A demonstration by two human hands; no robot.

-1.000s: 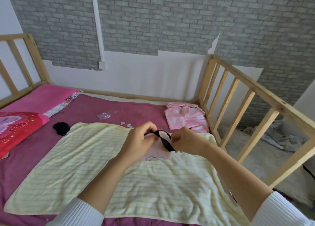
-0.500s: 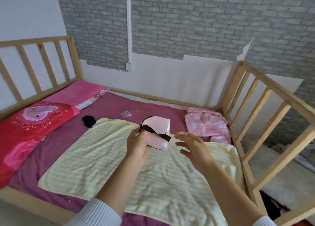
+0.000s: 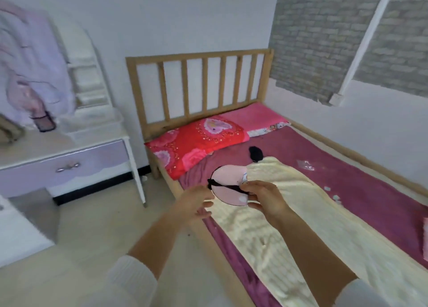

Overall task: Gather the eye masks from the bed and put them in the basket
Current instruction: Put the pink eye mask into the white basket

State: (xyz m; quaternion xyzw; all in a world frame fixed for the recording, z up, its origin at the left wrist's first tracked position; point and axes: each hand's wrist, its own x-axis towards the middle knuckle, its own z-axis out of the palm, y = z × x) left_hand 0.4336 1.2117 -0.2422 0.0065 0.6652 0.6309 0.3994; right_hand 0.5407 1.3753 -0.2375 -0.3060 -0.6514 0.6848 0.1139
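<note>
A pink eye mask (image 3: 228, 181) with a black strap hangs over the bed's near edge, pinched at its right end by my right hand (image 3: 266, 200). My left hand (image 3: 196, 206) is just below the mask's left end, fingers apart and blurred, close to the strap knot. A black eye mask (image 3: 256, 153) lies on the maroon sheet beside the red pillow (image 3: 196, 142). A white plastic basket (image 3: 92, 127) stands on the dresser to the left of the bed.
A yellow striped blanket (image 3: 289, 214) covers the bed's middle. The wooden headboard (image 3: 199, 86) stands behind the pillow. The white and lilac dresser (image 3: 64, 163) carries a dark bottle (image 3: 44, 121) and draped clothes. Bare floor lies between dresser and bed.
The view has swung left, so the dresser and basket now show. The pink mask has passed from my left hand to my right hand and moved toward the bed's edge.
</note>
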